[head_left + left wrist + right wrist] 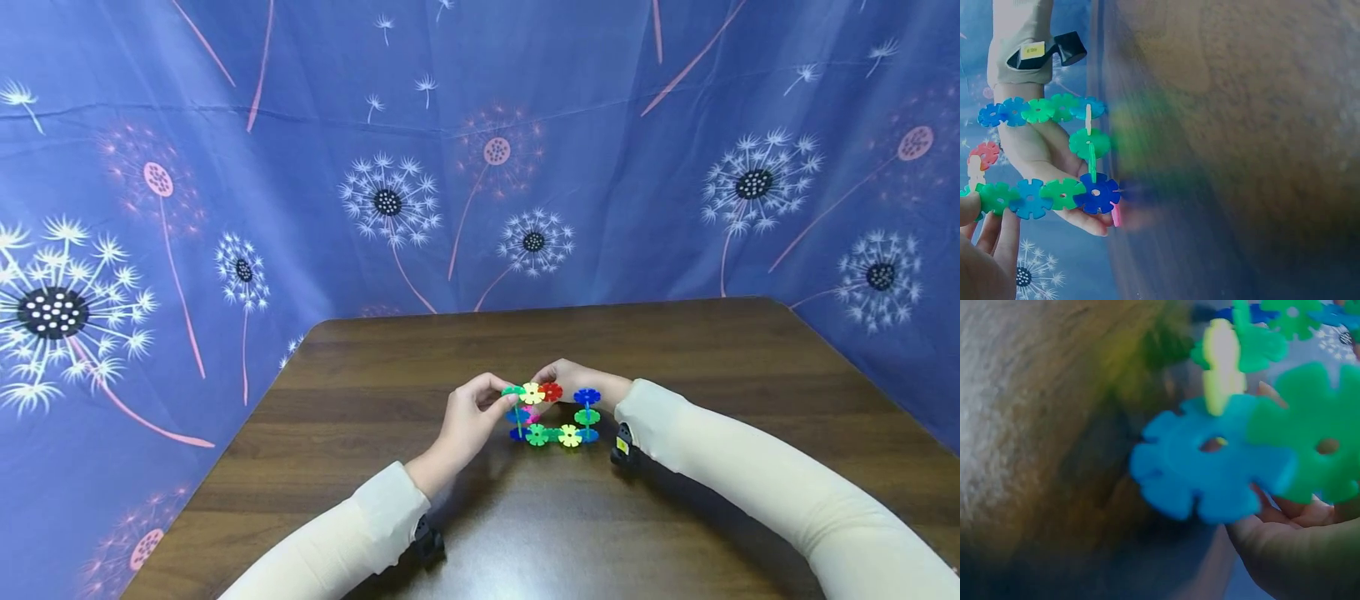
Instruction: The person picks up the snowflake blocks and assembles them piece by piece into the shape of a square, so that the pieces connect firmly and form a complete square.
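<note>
An upright, roughly square frame of interlocking flower discs (570, 436) in green, blue, yellow and red stands between the two hands. My left hand (467, 421) pinches a green flower disc (513, 391) at its top left corner. Beside that disc, a yellow disc (532, 393) and a red disc (551, 392) run along the top, with a gap before the blue disc (587, 397) on the right column. Behind the frame my right hand (1047, 153) pinches a pink flower disc (1116, 214) by the lower left corner; its fingertips are partly hidden.
The brown wooden table (360, 375) lies under the frame and arms. A blue dandelion-print cloth (600, 167) hangs behind and beside the table. Each wrist carries a small black camera, such as the left wrist camera (429, 540).
</note>
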`<state>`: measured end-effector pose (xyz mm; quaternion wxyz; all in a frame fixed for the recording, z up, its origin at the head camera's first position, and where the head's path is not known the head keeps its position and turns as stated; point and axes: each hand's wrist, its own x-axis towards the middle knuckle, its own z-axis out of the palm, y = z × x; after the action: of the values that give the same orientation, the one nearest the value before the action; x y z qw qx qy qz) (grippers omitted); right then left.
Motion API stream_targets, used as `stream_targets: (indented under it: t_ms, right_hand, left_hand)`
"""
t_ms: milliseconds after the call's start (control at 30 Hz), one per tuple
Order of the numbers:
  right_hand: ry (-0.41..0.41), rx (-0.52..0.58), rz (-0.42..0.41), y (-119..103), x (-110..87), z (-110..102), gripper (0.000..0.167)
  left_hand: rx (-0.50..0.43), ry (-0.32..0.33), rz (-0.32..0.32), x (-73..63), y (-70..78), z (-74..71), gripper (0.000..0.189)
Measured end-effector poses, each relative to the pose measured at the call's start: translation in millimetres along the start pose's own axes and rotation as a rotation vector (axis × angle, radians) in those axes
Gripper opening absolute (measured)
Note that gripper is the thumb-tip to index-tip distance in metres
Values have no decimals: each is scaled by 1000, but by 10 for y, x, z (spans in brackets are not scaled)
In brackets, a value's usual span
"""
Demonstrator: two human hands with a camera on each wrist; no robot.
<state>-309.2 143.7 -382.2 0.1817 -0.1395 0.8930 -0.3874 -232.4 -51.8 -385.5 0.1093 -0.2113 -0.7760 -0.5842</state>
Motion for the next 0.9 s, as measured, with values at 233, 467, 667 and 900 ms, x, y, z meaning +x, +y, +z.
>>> stream_targets:
  t_ms: [233,467,667,900]
  right_hand:
    - [3,-90,-42,-26,12,44,38]
    - [9,-130,-123,-24,13,99,27]
    - [5,-153,-133,-41,13,95,23]
    - [35,-97,-49,-49,-43,84,19]
  left_hand:
    - [10,12,-39,-9,79,6,7]
    - [10,-4,-27,-92,365,-38,6]
    - [7,-2,-23,-108,393,-46,7]
    - [23,3,-14,-101,400,-45,7]
